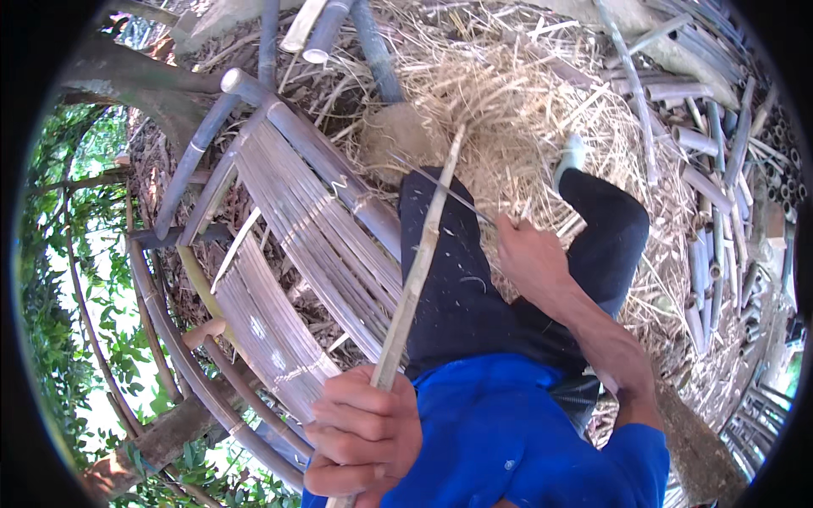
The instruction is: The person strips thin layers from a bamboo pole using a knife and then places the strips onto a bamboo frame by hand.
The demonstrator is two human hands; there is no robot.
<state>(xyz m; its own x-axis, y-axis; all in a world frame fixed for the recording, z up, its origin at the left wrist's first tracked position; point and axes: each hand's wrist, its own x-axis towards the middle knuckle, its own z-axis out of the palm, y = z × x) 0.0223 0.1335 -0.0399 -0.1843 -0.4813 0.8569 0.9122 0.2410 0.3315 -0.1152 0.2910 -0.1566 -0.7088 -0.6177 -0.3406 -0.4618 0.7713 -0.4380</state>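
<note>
Left hand (364, 432) was closed firmly around the lower part of a long bamboo strip (413, 288); the strip slanted up and away across the dark trousers (461, 296), its far end over pale shavings (517, 97) on the ground; the right hand (533, 258) gripped a thin-bladed tool (466, 202), whose blade crossed the strip near its far end, though whether they touched could not be told; a slatted bamboo frame (309, 224) stood to the left; cut bamboo tubes (696, 140) lay to the right.
</note>
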